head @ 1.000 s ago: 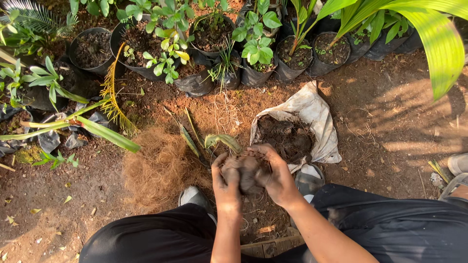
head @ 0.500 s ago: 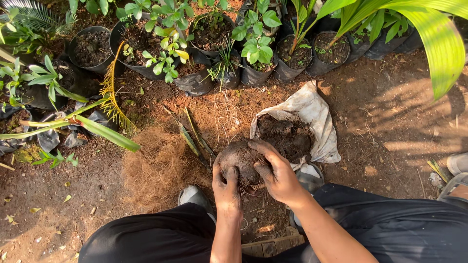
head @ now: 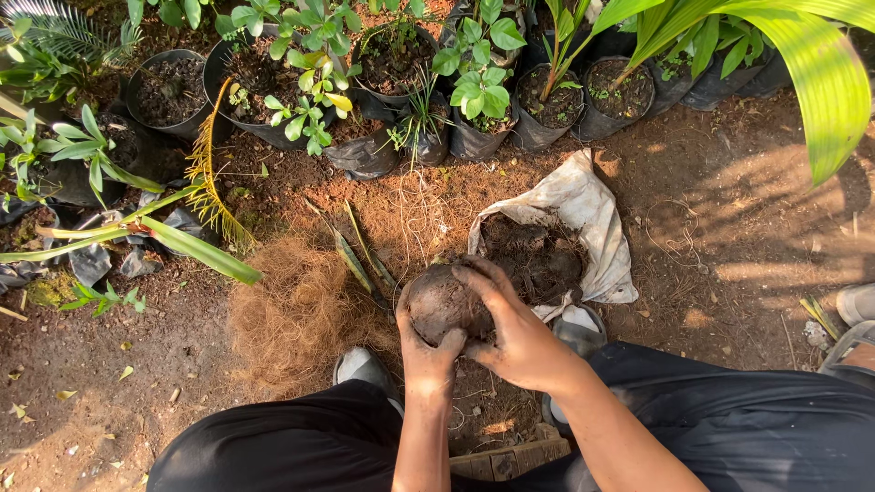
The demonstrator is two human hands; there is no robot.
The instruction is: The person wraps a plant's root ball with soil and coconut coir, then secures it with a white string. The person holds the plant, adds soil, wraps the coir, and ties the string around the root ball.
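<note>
Both of my hands press on a round dark ball of soil (head: 439,302) held low over the ground between my knees. My left hand (head: 425,353) cups it from below and the left. My right hand (head: 515,330) wraps over its top and right side. A few long green leaves (head: 365,260) stick out on the ground just behind the ball. To the right lies an open white sack (head: 591,219) with dark soil (head: 533,260) inside. A heap of brown coconut fibre (head: 296,310) lies to the left of the ball.
Black pots and grow bags with small plants (head: 474,100) stand in a row at the back. Long palm leaves (head: 137,232) reach in from the left and a broad green leaf (head: 820,73) from the top right. My shoes (head: 365,366) rest on bare earth.
The loose clump between my hands has been pressed into a rounder ball. My right hand has slid over its top, and my left hand now cups it underneath.
</note>
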